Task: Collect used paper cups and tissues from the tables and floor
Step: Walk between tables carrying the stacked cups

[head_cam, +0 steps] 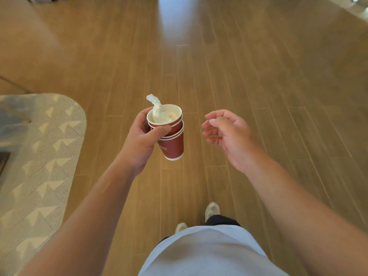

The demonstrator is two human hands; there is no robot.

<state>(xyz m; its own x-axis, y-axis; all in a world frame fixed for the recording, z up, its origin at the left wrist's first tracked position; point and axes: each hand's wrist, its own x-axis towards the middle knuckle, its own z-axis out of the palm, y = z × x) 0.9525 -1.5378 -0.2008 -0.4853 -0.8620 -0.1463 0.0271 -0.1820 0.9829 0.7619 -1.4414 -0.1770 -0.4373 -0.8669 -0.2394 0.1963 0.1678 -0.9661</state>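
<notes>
My left hand (142,136) grips a stack of red paper cups (173,144) with white rims, held upright over the wooden floor at the middle of the view. A crumpled white tissue (157,106) sits in the top cup and sticks up past its rim. My right hand (229,132) hovers to the right of the cups, a short gap away, its fingers loosely curled and holding nothing.
A wooden plank floor (239,66) stretches ahead. A grey patterned rug (39,156) with a rounded corner lies at the left. My shoes (212,210) and light shirt show at the bottom. A pale edge of furniture (354,8) sits at the far top right.
</notes>
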